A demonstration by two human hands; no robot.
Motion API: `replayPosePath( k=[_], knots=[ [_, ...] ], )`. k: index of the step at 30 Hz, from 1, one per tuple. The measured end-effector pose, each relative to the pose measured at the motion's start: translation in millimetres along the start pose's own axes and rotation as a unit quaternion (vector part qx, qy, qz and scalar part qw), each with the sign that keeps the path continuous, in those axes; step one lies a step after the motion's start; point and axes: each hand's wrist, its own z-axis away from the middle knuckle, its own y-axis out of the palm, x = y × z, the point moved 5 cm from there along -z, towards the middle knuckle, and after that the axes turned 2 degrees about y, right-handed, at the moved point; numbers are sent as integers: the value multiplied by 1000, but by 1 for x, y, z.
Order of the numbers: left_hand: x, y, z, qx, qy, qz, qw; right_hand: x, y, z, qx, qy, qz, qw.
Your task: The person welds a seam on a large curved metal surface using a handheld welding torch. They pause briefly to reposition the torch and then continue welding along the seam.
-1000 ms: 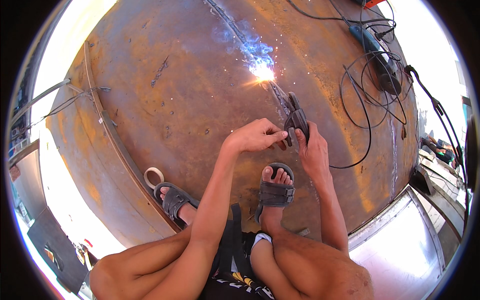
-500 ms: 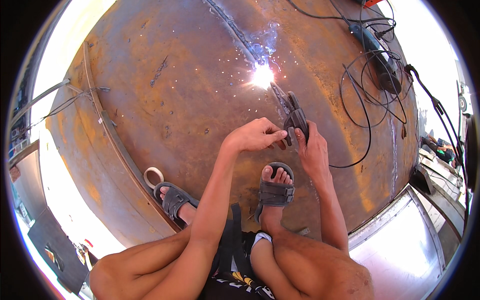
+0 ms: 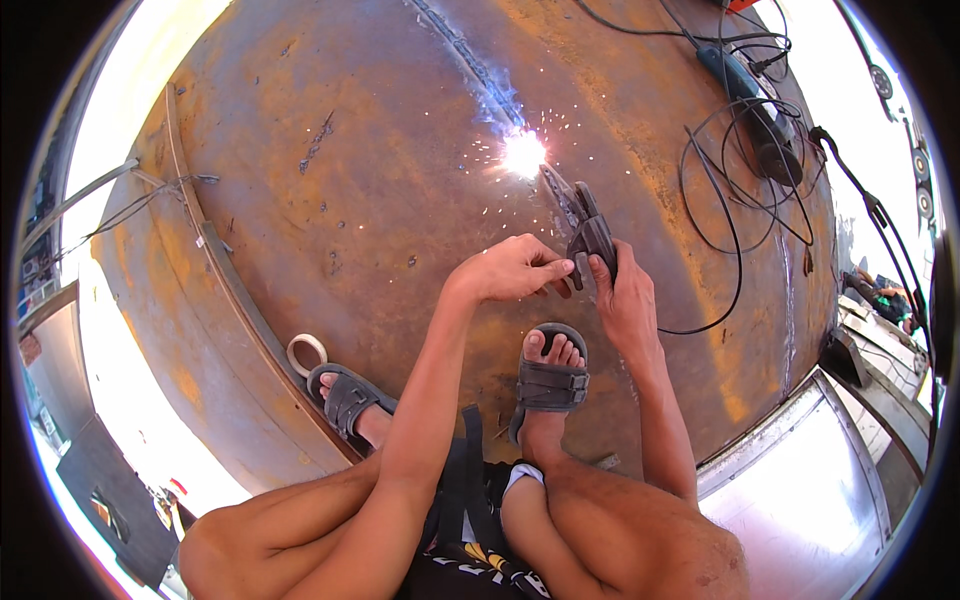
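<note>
My right hand (image 3: 627, 298) is wrapped round a dark electrode holder (image 3: 592, 238), which points away from me and a little left. At its front end a welding arc (image 3: 523, 154) glares white and throws sparks; its glare hides the electrode's tip. Bent in from the left, my left hand (image 3: 520, 270) has its thumb and curled fingers at the side of the holder, seemingly pinching its lever. A grey weld bead (image 3: 460, 48) runs from the arc toward the far edge, across a rusty steel plate (image 3: 390, 180).
An angle grinder (image 3: 750, 105) lies at the far right among looped black cables (image 3: 735, 225). A tape roll (image 3: 306, 354) stands by my left sandal (image 3: 350, 402). My right sandal (image 3: 552, 382) rests between my arms. A raised metal strip (image 3: 235, 290) curves along the left.
The arc has shifted very slightly toward me and left, and its bluish smoke has drifted left over the bead. Both hands stay nearly still. Wheels now show outside at the right edge.
</note>
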Motion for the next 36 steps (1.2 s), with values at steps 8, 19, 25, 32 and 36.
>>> replayPosePath(
  k=[8, 19, 25, 32, 36],
  knots=[
    [2, 0, -2, -11, 12, 0, 1000, -2, 1, 0, -2, -1, -4, 1000],
    [8, 1, -4, -28, 31, 17, 999, -1, 2, 0, 2, -1, -4, 1000],
    [8, 1, -5, -28, 39, 19, 999, -4, 3, 1, 4, 3, -2, 1000],
    [3, 2, -3, 3, 17, 14, 1000, -5, 3, 1, 10, 12, -3, 1000],
    [6, 1, -4, 2, 18, 12, 1000, -4, 3, 0, 7, 8, -1, 1000]
  ],
)
